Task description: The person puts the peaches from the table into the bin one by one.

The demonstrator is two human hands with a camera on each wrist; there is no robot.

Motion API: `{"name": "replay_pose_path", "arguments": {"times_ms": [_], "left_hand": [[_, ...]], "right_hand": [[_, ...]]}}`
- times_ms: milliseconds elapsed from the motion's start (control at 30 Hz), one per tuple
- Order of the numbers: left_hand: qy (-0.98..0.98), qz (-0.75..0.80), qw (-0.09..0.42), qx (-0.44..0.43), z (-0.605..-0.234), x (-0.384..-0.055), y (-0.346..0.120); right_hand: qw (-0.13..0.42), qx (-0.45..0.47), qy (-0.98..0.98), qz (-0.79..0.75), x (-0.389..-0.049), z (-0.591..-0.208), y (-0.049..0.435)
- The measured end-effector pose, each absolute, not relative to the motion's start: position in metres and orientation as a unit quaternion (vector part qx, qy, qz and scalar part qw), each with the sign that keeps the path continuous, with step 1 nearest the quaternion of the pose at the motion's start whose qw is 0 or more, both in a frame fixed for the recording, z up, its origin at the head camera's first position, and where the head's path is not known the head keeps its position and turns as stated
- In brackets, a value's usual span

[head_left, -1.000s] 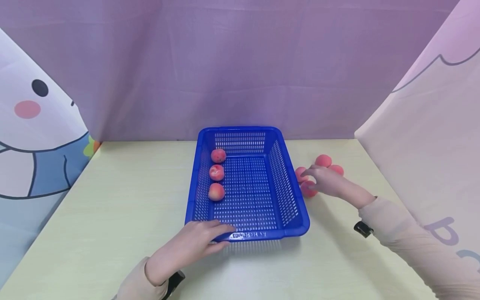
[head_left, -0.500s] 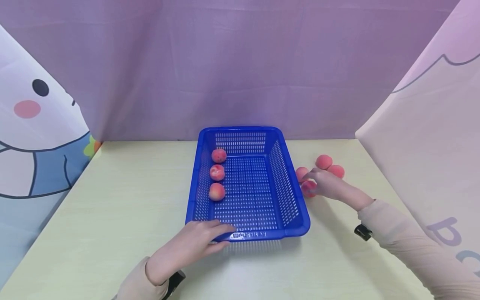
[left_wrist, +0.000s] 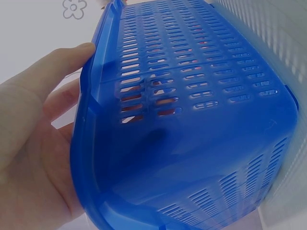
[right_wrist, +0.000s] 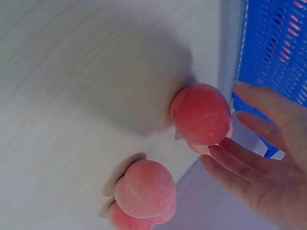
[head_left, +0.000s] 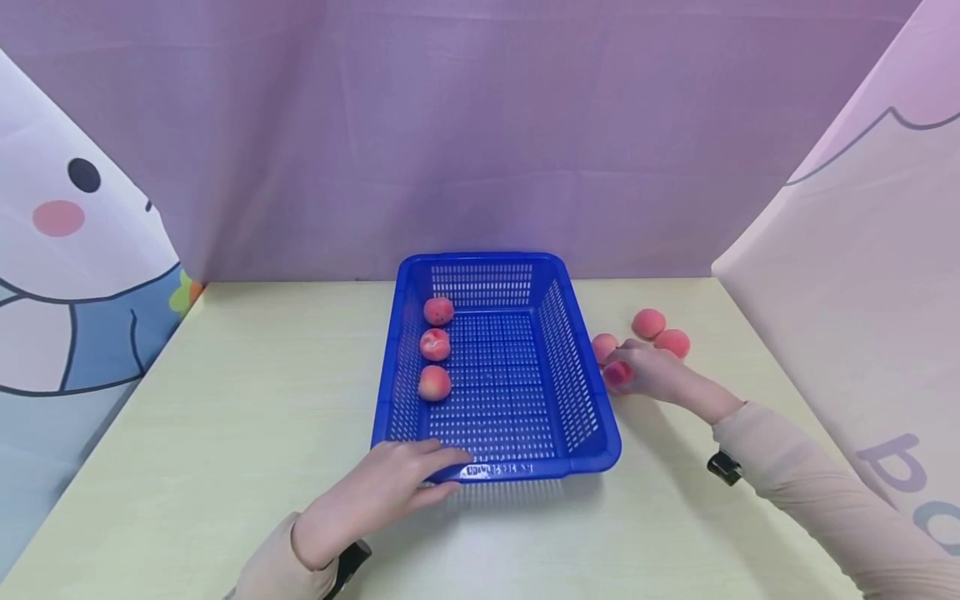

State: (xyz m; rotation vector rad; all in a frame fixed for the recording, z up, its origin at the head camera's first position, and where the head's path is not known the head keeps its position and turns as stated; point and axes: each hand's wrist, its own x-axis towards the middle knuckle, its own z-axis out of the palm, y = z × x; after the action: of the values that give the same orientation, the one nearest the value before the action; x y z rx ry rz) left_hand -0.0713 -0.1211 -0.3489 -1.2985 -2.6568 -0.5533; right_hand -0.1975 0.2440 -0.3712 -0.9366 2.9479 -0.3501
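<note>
- Gripping basket [head_left: 540, 472] at near rim with left hand [head_left: 405, 475]: clamping thumb on outer side, curling fingers over top and into mesh interior.
- Spreading right hand [head_left: 652, 371] around near peach [right_wrist: 200, 114], with fingers standing apart and loosely curved; leaving a gap at thumb in right wrist view.
- Placing other fingertips right at near peach's edge; being unable to tell firm contact, or whether resting on table [head_left: 262, 400] or raised.
- Locating near peach just outside basket's right wall, at hand's palm side.
- Noting far peach [head_left: 604, 344] directly behind near peach, also close against basket's right wall.
- Counting three more in a cluster [head_left: 648, 323] behind right hand, farther from basket; seeing one partly hidden by that hand in head view.
- Finding three inside basket in a row [head_left: 435, 344], running front to back along left wall, leaning to that side.
- Observing basket standing upright on table, blue, slotted on walls and floor.
- Wearing beige sleeves [head_left: 802, 475] and black straps [head_left: 725, 467] at both wrists.
- Recording purple curtain [head_left: 487, 142] behind table, left cloth [head_left: 82, 250] bearing a cartoon print, and right cloth [head_left: 862, 292] bearing line and letter shapes.
</note>
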Motion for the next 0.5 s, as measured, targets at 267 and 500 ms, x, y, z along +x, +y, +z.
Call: {"name": "replay_pose_path", "arguments": {"times_ms": [267,500], "left_hand": [[-0.879,-0.18,0.08,-0.435,-0.3503,-0.0715,-0.1213],[-0.876,-0.177,0.093,-0.439,-0.3512,-0.0714,-0.1214]], "right_hand": [[0.018,-0.305,0.946,-0.106,-0.1975,-0.3758,0.2451],[0.012,-0.3,0.949,-0.098,-0.1988,-0.3812,0.2465]]}}
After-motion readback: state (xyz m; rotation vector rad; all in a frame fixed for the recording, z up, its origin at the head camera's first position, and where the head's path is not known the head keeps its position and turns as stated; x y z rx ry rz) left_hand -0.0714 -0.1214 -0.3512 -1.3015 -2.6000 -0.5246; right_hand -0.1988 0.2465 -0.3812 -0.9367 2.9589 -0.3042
